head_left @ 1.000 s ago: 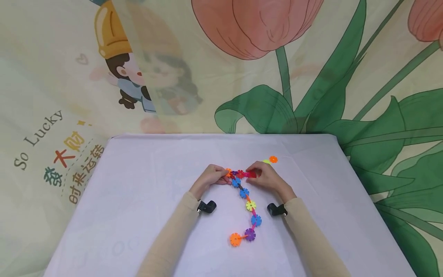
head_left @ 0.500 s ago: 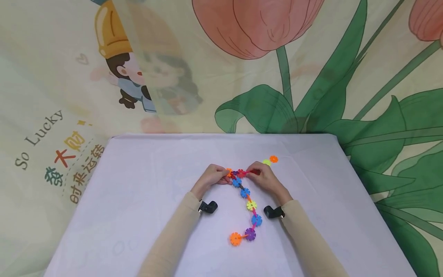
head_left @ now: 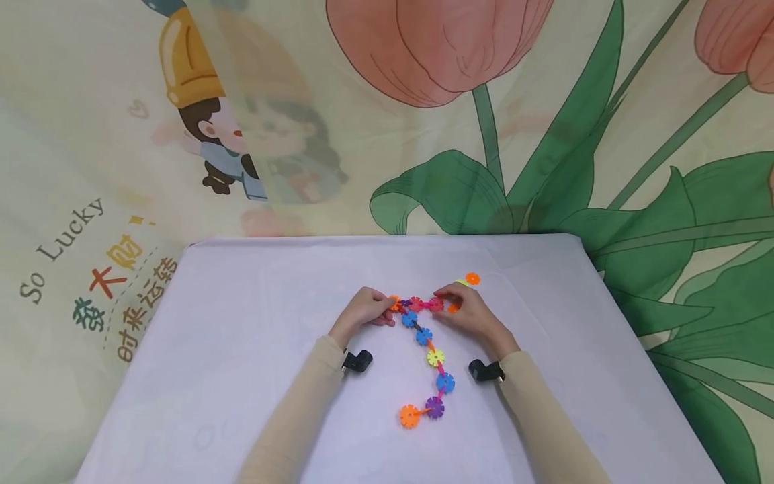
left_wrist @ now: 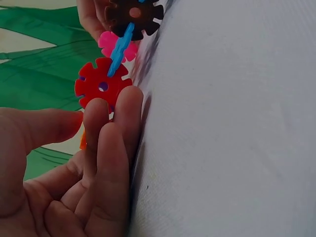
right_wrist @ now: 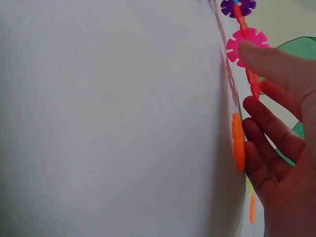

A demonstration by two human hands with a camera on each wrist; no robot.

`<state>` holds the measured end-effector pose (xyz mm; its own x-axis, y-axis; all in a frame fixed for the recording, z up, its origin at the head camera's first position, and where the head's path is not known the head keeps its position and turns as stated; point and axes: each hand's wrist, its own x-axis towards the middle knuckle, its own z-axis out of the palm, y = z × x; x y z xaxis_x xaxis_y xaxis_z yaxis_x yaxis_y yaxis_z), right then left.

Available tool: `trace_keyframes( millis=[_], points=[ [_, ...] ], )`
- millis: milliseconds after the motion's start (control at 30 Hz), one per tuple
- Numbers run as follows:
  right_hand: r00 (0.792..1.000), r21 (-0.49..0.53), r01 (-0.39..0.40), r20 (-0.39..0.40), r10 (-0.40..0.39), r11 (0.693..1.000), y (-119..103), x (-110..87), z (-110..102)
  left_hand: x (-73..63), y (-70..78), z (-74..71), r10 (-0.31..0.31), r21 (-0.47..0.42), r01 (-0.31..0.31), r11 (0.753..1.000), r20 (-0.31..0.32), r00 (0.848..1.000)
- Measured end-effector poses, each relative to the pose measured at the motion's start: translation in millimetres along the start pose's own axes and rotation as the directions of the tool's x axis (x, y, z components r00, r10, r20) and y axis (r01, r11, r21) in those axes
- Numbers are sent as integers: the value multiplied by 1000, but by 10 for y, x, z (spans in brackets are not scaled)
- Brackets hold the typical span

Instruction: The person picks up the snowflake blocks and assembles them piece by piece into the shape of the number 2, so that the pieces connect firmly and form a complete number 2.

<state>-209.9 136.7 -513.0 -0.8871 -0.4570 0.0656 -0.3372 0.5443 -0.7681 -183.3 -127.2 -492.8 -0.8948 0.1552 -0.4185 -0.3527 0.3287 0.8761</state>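
A chain of notched plastic snowflake discs [head_left: 435, 357] curves across the white table, with blue, yellow, purple and orange pieces. At its far left end my left hand [head_left: 365, 310] pinches the chain by an orange disc [head_left: 395, 304]. A red disc [left_wrist: 102, 85] sits just beyond those fingertips in the left wrist view. My right hand [head_left: 470, 314] holds the other end of the chain's top row, around a red disc [head_left: 436, 304]. In the right wrist view its thumb lies over a pink disc [right_wrist: 254, 39]. A loose orange disc [right_wrist: 238, 142] stands by its lower fingers.
Behind the right hand, another orange disc [head_left: 472, 278] and a partly hidden yellow-green disc [head_left: 461, 282] lie on the white-covered table [head_left: 242, 403]. A printed curtain with tulips hangs behind the table's far edge. Each wrist wears a black camera [head_left: 361, 361].
The right fingers have shifted on the chain's end; the red disc there now shows flat, and an orange disc appears beneath the hand. The head view has turned slightly. The left hand keeps its grip.
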Motion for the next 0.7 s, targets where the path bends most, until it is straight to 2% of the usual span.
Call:
trace_keyframes(
  millis=[200, 367, 533, 700],
  points=[
    [1000, 26, 30, -4, -30, 999, 15, -32, -57, -25, 32, 8, 34, 95, -28, 995, -62, 997],
    [998, 87, 58, -30, -55, 995, 16, -22, -50, -25, 45, -1, 65, 104, -55, 993, -93, 994],
    [997, 213, 65, -62, -53, 975, 41, -14, -29, 3, 47, -11, 87, 88, -81, 993, -72, 994],
    [997, 260, 41, -74, -22, 965, -155, -49, -64, 39, 64, -12, 47, 51, -44, 998, -44, 998]
  ],
)
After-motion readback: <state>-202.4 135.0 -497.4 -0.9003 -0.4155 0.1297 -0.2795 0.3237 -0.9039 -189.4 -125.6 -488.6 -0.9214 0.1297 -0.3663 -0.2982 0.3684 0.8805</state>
